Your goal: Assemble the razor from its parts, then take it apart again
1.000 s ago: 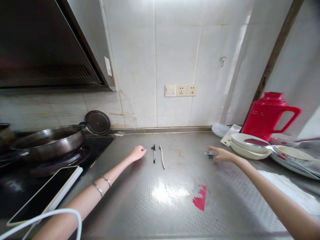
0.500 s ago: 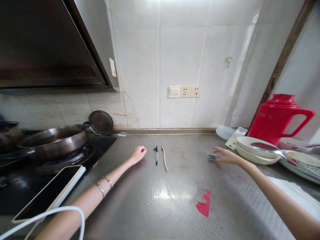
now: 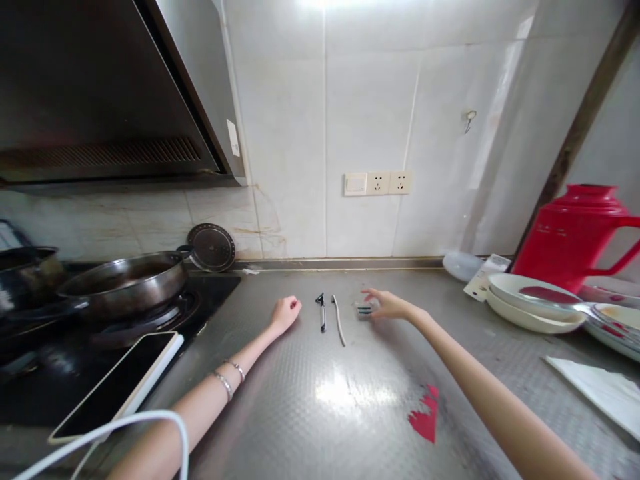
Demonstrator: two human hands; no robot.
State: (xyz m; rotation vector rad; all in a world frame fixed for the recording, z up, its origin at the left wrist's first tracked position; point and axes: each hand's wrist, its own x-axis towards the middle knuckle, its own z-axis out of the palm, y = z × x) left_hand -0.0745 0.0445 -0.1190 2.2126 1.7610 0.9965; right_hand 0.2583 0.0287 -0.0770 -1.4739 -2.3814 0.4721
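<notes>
My left hand [image 3: 287, 313] rests on the metal counter, its fingers curled into a loose fist with nothing showing in it. To its right lies a razor [image 3: 322, 313] with a black head and a silver-and-black handle. Beside the razor is a thin, slightly bent white stick or cord [image 3: 339, 321]. My right hand [image 3: 390, 305] holds a small clear case [image 3: 364, 309] with dark strips inside, between thumb and fingers. The case is at the counter surface, just right of the white stick; I cannot tell whether it touches the counter.
A pan [image 3: 127, 283] stands on the black stove at left, with a phone [image 3: 117, 387] and its white cable [image 3: 145, 415] in front. Stacked bowls [image 3: 533, 313] and a red thermos [image 3: 575, 233] stand at right. A torn red patch [image 3: 425, 417] lies on the counter [image 3: 280, 413].
My right hand has moved left across the counter with the clear case, from near the bowls to beside the white stick. My left hand stays in place; the view has shifted slightly.
</notes>
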